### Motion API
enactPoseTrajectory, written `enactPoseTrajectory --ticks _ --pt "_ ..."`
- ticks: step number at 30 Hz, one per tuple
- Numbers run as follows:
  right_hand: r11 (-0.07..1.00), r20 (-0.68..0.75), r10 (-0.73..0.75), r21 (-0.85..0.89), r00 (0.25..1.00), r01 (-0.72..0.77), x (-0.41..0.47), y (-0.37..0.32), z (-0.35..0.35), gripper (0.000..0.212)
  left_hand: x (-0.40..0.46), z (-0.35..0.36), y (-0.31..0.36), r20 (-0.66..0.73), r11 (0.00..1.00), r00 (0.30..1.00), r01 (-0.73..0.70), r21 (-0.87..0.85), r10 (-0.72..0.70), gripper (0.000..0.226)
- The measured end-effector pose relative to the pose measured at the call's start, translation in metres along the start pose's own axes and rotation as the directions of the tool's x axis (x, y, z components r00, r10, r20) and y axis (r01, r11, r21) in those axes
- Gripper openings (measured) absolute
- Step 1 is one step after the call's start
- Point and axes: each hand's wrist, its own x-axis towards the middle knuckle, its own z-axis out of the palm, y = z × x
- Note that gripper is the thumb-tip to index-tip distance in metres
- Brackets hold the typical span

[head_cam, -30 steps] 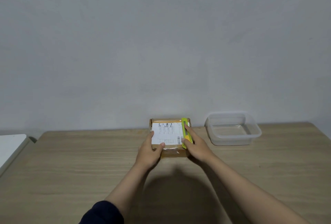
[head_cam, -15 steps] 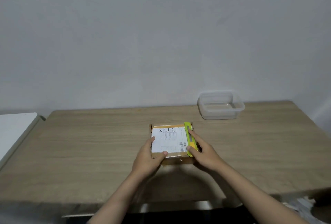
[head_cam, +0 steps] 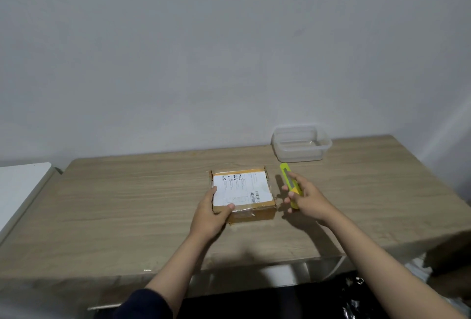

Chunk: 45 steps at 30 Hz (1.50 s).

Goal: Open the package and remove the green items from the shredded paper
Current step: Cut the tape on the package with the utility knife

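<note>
A small brown cardboard package with a white shipping label lies taped shut in the middle of the wooden table. My left hand grips its near left corner, thumb on top. Just right of the package, my right hand holds a yellow-green utility knife off the box, its tip pointing away from me. No shredded paper or green items show; the inside of the package is hidden.
A clear plastic container stands at the table's far edge, right of centre, against the grey wall. A white surface adjoins the table on the left. Dark clutter lies below the table's near edge.
My right hand has lifted the knife off the package's top and moved it to the right, clear of the box. The left hand stays on the near left corner.
</note>
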Motion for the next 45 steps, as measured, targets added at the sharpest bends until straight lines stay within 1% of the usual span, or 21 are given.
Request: enactPoseTrajectory --ticks 3,8,12,14,16,18,24,27,31,34,41,45 --pt "0.999 -0.024 -0.005 -0.048 1.0 0.003 -0.005 -0.005 -0.001 0.055 0.001 0.001 -0.004 -0.006 1.0 1.0 -0.005 -0.013 0.004 0.071" --pt "0.984 -0.156 -0.046 -0.176 0.987 0.018 -0.009 -0.01 -0.003 0.043 0.002 0.001 -0.009 -0.009 0.999 1.0 -0.025 -0.028 0.025 0.07" --pt "0.959 -0.144 -0.06 -0.282 0.988 0.017 -0.012 -0.014 0.002 0.037 0.003 0.002 -0.011 -0.012 0.999 0.999 -0.038 -0.031 0.037 0.071" --pt "0.909 -0.153 -0.115 -0.414 0.981 0.042 -0.014 -0.019 0.004 0.033 0.003 0.002 -0.012 -0.008 0.999 0.999 -0.034 -0.041 0.033 0.075" --pt "0.822 -0.185 -0.188 -0.567 0.965 0.052 -0.014 -0.022 0.006 0.034 0.003 0.002 -0.012 -0.006 0.999 1.0 -0.027 -0.041 0.027 0.079" --pt "0.774 -0.212 -0.225 -0.632 0.951 0.042 -0.011 -0.024 0.008 0.035 0.004 0.003 -0.014 -0.005 0.999 1.0 -0.023 -0.027 0.023 0.081" --pt "0.733 -0.21 -0.239 -0.679 0.948 0.034 -0.004 -0.031 0.016 0.032 0.004 0.004 -0.015 0.027 0.996 0.999 -0.036 0.088 0.033 0.08" --pt "0.738 -0.212 -0.243 -0.674 0.947 0.039 -0.004 -0.031 0.019 0.032 0.005 0.004 -0.016 0.036 0.993 0.999 -0.024 0.112 0.02 0.08" --pt "0.744 -0.209 -0.254 -0.666 0.944 0.052 -0.007 -0.031 0.023 0.032 0.004 0.004 -0.016 0.038 0.992 0.999 -0.024 0.124 0.019 0.077" --pt "0.739 -0.199 -0.254 -0.672 0.946 0.057 -0.01 -0.033 0.025 0.03 0.003 0.003 -0.014 0.036 0.993 0.999 -0.022 0.12 0.018 0.08" --pt "0.709 -0.199 -0.197 -0.706 0.96 -0.001 -0.01 -0.036 0.034 0.02 0.001 0.003 -0.012 0.032 0.992 0.999 -0.021 0.125 0.017 0.08" --pt "0.711 -0.183 -0.162 -0.703 0.97 -0.014 -0.01 -0.042 0.044 0.014 0.001 0.003 -0.012 0.023 0.991 1.0 -0.024 0.134 0.021 0.073"
